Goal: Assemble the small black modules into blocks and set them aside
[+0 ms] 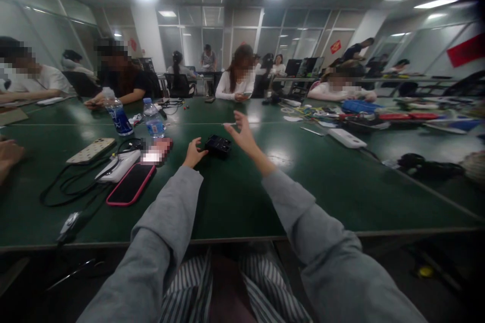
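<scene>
A small black box-like device (219, 145) rests on the green table (235, 192) in front of me; its exact kind is too dark to make out. At its left side is my left hand (195, 153), fingers curved and apart, with the thumb tip at or very near the device's edge. My right hand (243, 133) is raised to the right of the device, thumb and fingers spread, and nothing shows in it. Grey sleeves cover both my forearms.
Left of me lie a pink-edged phone (131, 184), a white power bank (119, 165), a phone in a patterned case (92, 151) and black cables. Two bottles (154, 121) stand behind. At right are a white power strip (346, 138) and jumbled wires (310, 111). Several people sit around.
</scene>
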### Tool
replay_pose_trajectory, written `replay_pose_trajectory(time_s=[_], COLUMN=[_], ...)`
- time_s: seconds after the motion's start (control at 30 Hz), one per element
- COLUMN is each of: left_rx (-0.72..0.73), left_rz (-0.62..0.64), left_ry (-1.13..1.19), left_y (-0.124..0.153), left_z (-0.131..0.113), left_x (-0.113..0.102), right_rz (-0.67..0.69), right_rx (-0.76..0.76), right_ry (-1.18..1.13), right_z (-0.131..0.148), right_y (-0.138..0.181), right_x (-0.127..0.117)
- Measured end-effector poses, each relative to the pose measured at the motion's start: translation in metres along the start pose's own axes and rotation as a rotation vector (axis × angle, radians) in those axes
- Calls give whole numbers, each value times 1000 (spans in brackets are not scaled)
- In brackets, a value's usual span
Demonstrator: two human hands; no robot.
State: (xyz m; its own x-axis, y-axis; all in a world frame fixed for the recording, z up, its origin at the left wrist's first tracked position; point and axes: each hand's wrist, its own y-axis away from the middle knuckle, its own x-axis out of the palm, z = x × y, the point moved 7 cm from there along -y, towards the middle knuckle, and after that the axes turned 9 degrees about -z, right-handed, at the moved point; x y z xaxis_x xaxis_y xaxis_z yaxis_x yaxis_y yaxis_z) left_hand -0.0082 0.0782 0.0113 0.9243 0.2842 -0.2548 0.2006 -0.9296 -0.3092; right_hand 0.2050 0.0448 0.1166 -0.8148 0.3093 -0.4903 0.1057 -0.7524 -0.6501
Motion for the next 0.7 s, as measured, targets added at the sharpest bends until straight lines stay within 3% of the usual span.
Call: replay_pose_trajectory(time_s=[0.1, 0.23, 0.33, 0.5, 0.7], left_rx=[61, 44, -1, -23, 54], left_rz=[-31, 53, 117, 112, 105], left_ry=[-32, 29, 89, 98, -68], left_y=[4, 11, 13, 12, 17], left_z=[-8, -15, -14, -13, -20], left_x=[0, 10, 18, 20, 19], right_rz=[25, 97, 71, 15, 26], right_rx=[109, 118, 110, 109, 69], right_ry=[32, 83, 117, 187, 250], right_z=[-25, -49, -52, -43, -35], right_y=[15, 34, 43, 60, 71], right_x=[33, 61, 58, 47, 47])
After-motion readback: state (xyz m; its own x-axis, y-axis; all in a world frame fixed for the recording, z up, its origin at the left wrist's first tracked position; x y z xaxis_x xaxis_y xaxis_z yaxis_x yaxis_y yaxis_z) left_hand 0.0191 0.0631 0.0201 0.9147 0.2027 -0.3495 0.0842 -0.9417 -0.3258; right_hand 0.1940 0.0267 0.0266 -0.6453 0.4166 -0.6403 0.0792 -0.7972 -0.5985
